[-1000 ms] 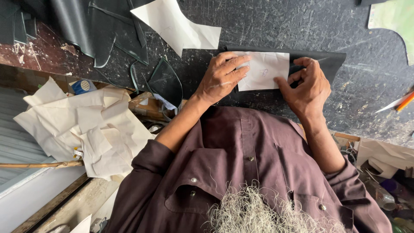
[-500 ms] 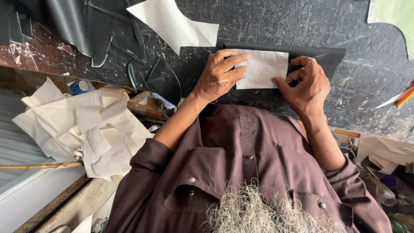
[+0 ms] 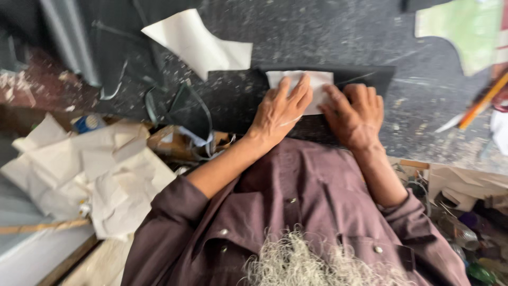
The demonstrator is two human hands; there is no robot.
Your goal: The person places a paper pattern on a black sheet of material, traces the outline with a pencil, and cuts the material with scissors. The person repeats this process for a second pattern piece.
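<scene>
Flanking both hands [image 3: 280, 111] [image 3: 355, 114]: paper scraps [image 3: 95, 169], orange pencil [image 3: 484, 99]

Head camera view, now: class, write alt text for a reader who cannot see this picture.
Seen from above, a person in a brown shirt presses a white paper piece flat onto a black sheet with the left hand and right hand, on a dark speckled table. More white paper scraps are piled at the left.

Matt white paper pattern [image 3: 312, 85], speckled worktop [image 3: 317, 32]
</scene>
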